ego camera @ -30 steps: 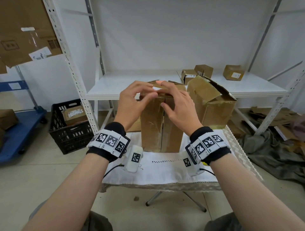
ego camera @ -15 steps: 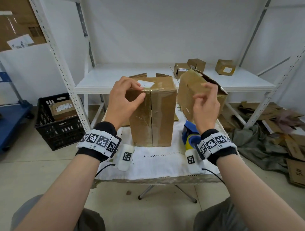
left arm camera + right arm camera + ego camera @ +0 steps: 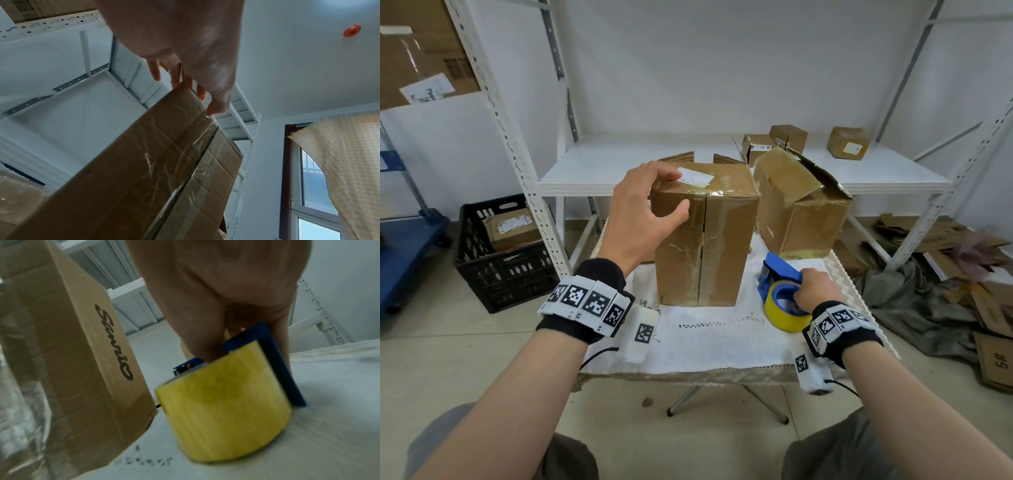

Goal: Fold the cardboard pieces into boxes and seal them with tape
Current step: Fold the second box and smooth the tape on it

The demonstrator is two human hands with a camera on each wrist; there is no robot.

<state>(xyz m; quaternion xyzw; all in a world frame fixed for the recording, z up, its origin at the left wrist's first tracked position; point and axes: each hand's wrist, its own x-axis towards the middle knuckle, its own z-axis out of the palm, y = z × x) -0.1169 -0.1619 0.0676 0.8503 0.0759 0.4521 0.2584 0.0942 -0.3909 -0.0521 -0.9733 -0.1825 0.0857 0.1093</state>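
Cardboard box (image 3: pixel 705 240), tall and brown, stands upright on the white cloth (image 3: pixel 705 339) that covers the small folding table, with a taped seam running down its near face and a white label on its top. The left hand (image 3: pixel 643 212) rests on the box's upper left corner: the fingers curl over the top edge by the label while the thumb presses against the near face, so the hand grips that corner. In the left wrist view the fingertips (image 3: pixel 213 108) touch the top edge of the box where clear tape crosses the seam. To the right of the box, on the same cloth, lies a blue tape dispenser (image 3: pixel 779 270) loaded with a yellow tape roll (image 3: pixel 786 311). The right hand (image 3: pixel 816 289) is closed around the dispenser, its fingers wrapped over the blue frame just above the roll; the roll touches the cloth in the right wrist view. Behind the dispenser, right of the box, sits a second cardboard box (image 3: pixel 801 209), crumpled, with its top flaps partly raised. Beyond the box a white metal shelf (image 3: pixel 619 164) carries three small cartons (image 3: pixel 847 142). Left of the box, on the floor, a black plastic crate (image 3: pixel 496 270) holds a labelled parcel.
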